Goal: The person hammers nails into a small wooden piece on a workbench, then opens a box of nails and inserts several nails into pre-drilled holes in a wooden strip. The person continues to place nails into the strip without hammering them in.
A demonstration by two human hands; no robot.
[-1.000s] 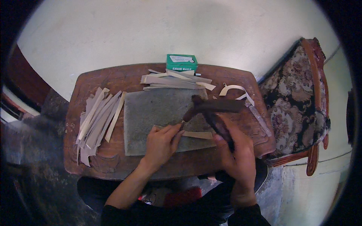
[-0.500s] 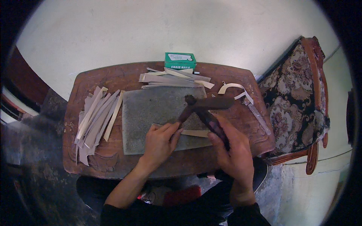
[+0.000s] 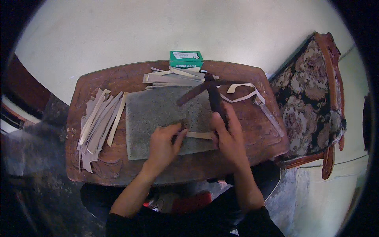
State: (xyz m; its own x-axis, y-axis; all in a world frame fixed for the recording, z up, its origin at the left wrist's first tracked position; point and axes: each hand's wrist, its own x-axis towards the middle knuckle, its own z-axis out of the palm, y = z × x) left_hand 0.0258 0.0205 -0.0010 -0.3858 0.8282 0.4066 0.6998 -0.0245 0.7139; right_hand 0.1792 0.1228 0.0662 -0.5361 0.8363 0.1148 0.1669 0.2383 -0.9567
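My right hand (image 3: 229,136) is closed round the handle of a dark hammer (image 3: 214,94), its head raised above the slab. Beneath it lies a grey, speckled stone-like slab (image 3: 158,106). Just over the slab's near part, my left hand (image 3: 165,144) pinches the left end of a narrow cream strip (image 3: 198,135). A small dark spot shows at the left fingertips; what it is cannot be made out. The strip's right end reaches my right hand, where the fingers partly hide it.
A heap of grey and cream strips (image 3: 100,122) lies left on the carved wooden table (image 3: 237,160); another bundle (image 3: 173,78) lies behind the slab, before a green box (image 3: 186,59). A bent cream strip (image 3: 246,85) and a narrow, shiny object (image 3: 269,118) lie right. A patterned chair (image 3: 312,102) stands beyond.
The hammer has swung up and away from my left hand, its head now farther back. My right hand has shifted left, beside the strip's right end. My left hand stays almost in place.
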